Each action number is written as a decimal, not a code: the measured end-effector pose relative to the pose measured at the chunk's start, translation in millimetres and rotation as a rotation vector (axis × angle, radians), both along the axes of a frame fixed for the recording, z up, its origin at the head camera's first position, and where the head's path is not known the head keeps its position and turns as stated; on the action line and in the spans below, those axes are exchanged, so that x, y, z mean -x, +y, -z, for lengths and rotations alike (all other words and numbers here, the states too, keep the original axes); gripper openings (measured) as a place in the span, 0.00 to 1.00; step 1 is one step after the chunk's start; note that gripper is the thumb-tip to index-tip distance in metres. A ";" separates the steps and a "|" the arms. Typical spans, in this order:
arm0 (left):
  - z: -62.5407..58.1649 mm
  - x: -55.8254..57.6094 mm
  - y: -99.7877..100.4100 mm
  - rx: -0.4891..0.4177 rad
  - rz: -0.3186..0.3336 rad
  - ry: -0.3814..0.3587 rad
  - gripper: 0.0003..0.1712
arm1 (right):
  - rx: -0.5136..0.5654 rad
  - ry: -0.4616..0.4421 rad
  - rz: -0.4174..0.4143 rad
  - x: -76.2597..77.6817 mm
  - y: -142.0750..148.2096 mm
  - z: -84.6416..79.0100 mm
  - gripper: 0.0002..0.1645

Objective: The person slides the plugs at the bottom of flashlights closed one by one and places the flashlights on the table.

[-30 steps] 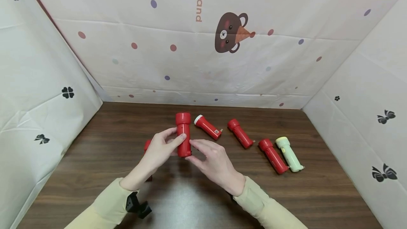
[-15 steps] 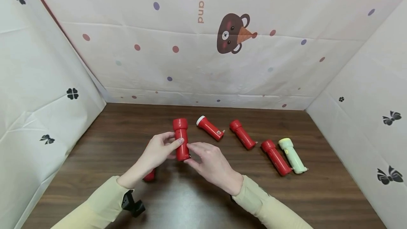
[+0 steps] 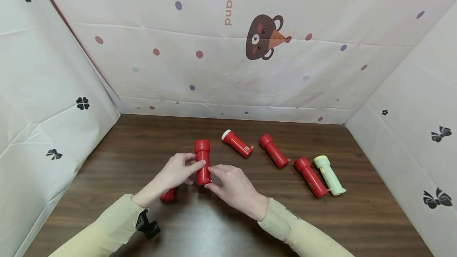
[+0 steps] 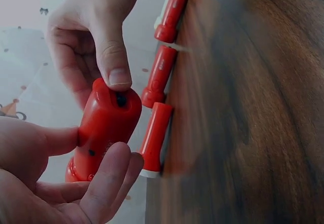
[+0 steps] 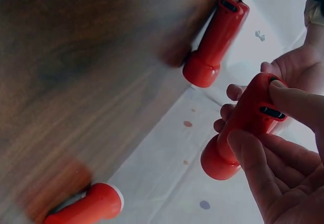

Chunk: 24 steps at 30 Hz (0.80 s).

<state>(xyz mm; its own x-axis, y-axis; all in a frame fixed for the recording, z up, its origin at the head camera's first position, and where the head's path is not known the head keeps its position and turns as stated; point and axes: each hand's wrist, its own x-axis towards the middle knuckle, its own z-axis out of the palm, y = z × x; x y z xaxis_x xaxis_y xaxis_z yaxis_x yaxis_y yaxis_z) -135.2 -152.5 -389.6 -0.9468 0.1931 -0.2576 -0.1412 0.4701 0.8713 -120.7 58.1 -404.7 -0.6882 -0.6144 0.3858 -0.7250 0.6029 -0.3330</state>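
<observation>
A red flashlight [image 3: 202,162] is held above the table, its wide head pointing away from the person. My left hand [image 3: 180,171] grips its body from the left between thumb and fingers. At the tail end, my right hand [image 3: 233,189] pinches it, the thumb [image 5: 296,100] lying on the end by a dark slot. A black opening shows in that tail in the left wrist view, beside the right thumb [image 4: 115,67]. Another red flashlight [image 3: 168,195] lies on the table, partly hidden beneath the left wrist.
Right of the hands lie a white-rimmed red flashlight [image 3: 237,144], two all-red flashlights [image 3: 273,152] and a pale green flashlight [image 3: 329,175]. All rest on the dark wood table [image 3: 342,225]. Printed white sheets [image 3: 160,74] wall in the back and both sides.
Both hands and the red flashlight have come slightly nearer the person and lower in view. The grip looks much the same. The head view has shifted a little.
</observation>
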 end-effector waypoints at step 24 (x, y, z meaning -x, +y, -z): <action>25.0 4.7 -2.3 0.158 0.019 -0.034 0.27 | -0.174 -0.120 -0.006 -1.8 -12.7 16.1 0.12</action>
<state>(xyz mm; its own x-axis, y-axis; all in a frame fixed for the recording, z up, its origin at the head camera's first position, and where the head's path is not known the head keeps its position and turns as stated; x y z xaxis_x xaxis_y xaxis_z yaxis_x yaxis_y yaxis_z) -140.0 -154.8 -414.5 -0.9337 0.1653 -0.3177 -0.1589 0.6038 0.7812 -118.9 45.4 -420.9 -0.7187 -0.6692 0.1890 -0.6904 0.6545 -0.3081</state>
